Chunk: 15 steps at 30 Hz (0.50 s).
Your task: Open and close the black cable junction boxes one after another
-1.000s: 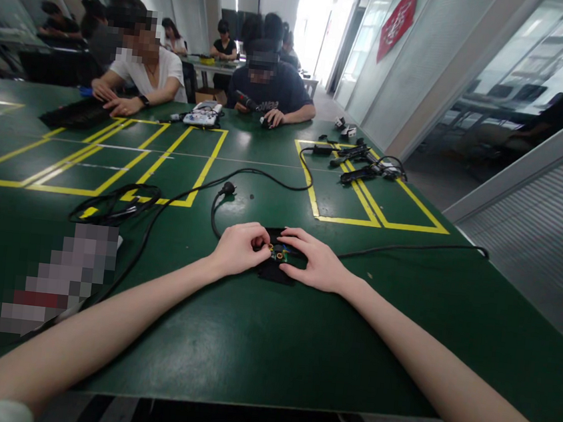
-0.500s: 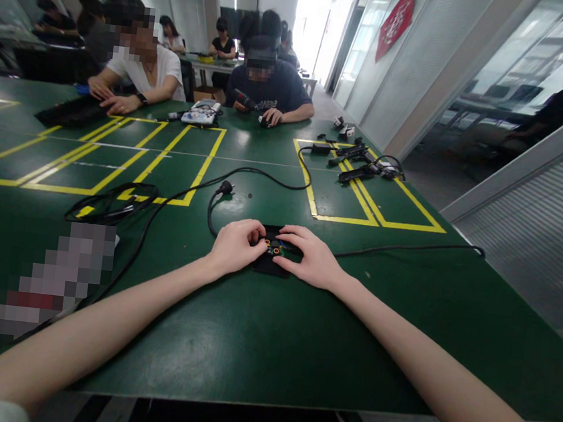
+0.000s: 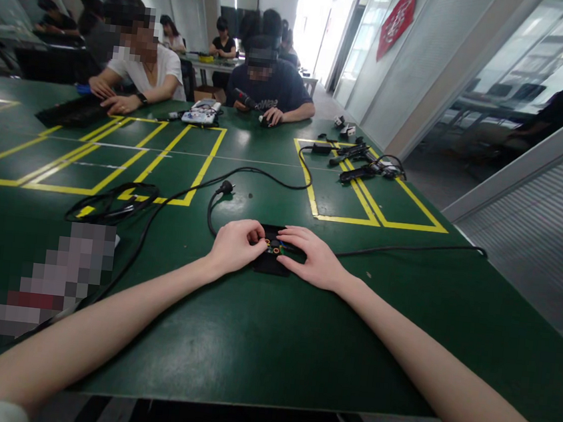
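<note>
A small black device [image 3: 272, 264] with exposed coloured parts lies on the green table [image 3: 257, 343] in front of me. My left hand [image 3: 235, 245] rests on its left side, fingers curled and pinched at the coloured parts. My right hand [image 3: 313, 258] covers its right side, fingers bent and pressing on the casing. A thin black cable [image 3: 408, 248] runs from the device to the right. A black cord with a plug [image 3: 225, 188] loops just beyond my hands.
Yellow tape rectangles [image 3: 363, 199] mark the table. A coil of black cable [image 3: 111, 201] lies to the left, and black tools and adapters [image 3: 362, 162] far right. Two people [image 3: 269, 89] sit at the far edge with a white device [image 3: 201, 115] and a black keyboard [image 3: 70, 111].
The view has shifted slightly, so hands and device sit a little higher in the picture. My fingers have moved slightly over the coloured parts; the device stays in place.
</note>
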Each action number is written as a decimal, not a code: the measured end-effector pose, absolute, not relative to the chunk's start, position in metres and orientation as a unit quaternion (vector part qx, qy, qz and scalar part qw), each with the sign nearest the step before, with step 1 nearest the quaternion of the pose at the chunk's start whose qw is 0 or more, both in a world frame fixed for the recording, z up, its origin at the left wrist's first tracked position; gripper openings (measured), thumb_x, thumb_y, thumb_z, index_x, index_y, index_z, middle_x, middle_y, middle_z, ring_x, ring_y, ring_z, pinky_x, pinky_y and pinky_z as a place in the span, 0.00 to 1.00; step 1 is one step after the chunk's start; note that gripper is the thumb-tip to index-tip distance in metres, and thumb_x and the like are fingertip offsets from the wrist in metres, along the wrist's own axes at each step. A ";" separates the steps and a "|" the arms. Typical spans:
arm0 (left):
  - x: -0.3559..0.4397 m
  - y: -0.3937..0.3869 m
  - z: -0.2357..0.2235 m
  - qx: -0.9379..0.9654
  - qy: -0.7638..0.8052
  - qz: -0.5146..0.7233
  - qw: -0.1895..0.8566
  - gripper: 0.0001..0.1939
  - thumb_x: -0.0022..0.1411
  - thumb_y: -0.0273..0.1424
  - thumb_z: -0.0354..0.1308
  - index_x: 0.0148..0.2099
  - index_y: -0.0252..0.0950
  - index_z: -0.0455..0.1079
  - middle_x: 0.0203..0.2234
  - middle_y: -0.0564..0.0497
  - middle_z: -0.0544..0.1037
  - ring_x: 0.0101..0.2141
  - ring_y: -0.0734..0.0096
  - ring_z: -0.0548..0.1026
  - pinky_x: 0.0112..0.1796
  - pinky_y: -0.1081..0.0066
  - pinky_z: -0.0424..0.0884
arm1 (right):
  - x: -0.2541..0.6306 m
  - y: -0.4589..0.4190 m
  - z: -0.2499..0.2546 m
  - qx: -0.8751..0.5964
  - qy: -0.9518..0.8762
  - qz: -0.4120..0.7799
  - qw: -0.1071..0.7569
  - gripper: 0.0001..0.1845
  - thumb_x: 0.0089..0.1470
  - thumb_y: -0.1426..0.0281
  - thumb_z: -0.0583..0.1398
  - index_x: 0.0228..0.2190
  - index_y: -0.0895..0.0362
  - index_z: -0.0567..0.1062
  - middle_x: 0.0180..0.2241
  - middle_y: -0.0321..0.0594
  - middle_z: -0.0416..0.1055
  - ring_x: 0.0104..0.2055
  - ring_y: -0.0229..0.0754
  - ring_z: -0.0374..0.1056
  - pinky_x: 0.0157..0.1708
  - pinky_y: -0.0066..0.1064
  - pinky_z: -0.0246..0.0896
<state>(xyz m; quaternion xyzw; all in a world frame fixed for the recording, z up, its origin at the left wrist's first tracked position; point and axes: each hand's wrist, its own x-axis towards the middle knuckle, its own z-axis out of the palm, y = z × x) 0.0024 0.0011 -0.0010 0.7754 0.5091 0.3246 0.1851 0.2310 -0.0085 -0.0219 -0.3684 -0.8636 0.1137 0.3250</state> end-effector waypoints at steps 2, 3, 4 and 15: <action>0.002 0.001 -0.001 0.778 0.502 0.329 0.184 0.03 0.55 0.29 0.61 0.31 0.37 0.76 0.22 0.55 0.78 0.24 0.72 0.73 0.28 0.73 0.65 | 0.230 -0.008 -0.022 -0.364 -0.866 0.116 0.323 0.19 0.60 0.62 0.65 0.52 0.54 0.79 0.54 0.50 0.78 0.61 0.55 0.70 0.61 0.55 0.67; 0.002 0.001 -0.001 0.780 0.500 0.330 0.183 0.03 0.55 0.28 0.61 0.31 0.37 0.76 0.23 0.55 0.78 0.24 0.72 0.73 0.29 0.73 0.65 | 0.230 -0.008 -0.021 -0.364 -0.866 0.116 0.322 0.19 0.61 0.62 0.65 0.52 0.54 0.79 0.54 0.50 0.78 0.61 0.55 0.70 0.61 0.55 0.67; 0.002 0.001 -0.002 0.781 0.497 0.333 0.181 0.03 0.55 0.28 0.61 0.31 0.37 0.76 0.23 0.55 0.78 0.25 0.72 0.73 0.29 0.73 0.65 | 0.230 -0.008 -0.021 -0.364 -0.866 0.117 0.322 0.19 0.61 0.62 0.65 0.52 0.54 0.79 0.54 0.50 0.77 0.61 0.55 0.70 0.61 0.55 0.67; 0.002 0.002 -0.001 0.777 0.499 0.336 0.185 0.04 0.56 0.27 0.60 0.30 0.36 0.75 0.23 0.54 0.78 0.25 0.72 0.73 0.29 0.73 0.65 | 0.231 -0.013 -0.016 -0.374 -0.847 0.168 0.339 0.25 0.55 0.60 0.69 0.54 0.52 0.78 0.59 0.49 0.73 0.61 0.54 0.71 0.62 0.52 0.66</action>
